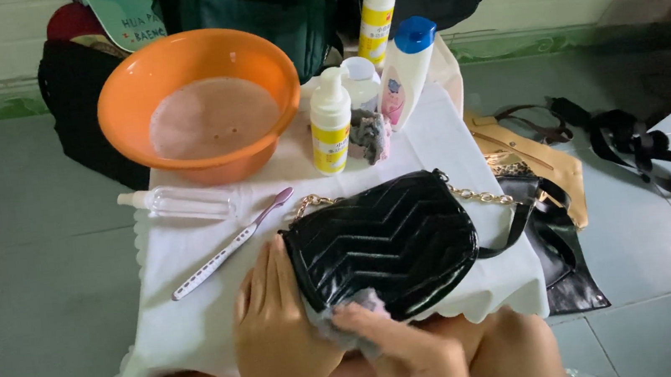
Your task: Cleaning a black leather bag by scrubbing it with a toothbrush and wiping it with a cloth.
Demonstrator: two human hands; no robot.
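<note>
Glossy black quilted bag steadied by flat open left hand; right hand pinches a grey cloth

Soft, even daylight; sharp centre, faint shadows.

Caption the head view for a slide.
Left hand steadies a black quilted handbag while right hand presses a grey cloth against it.
</note>
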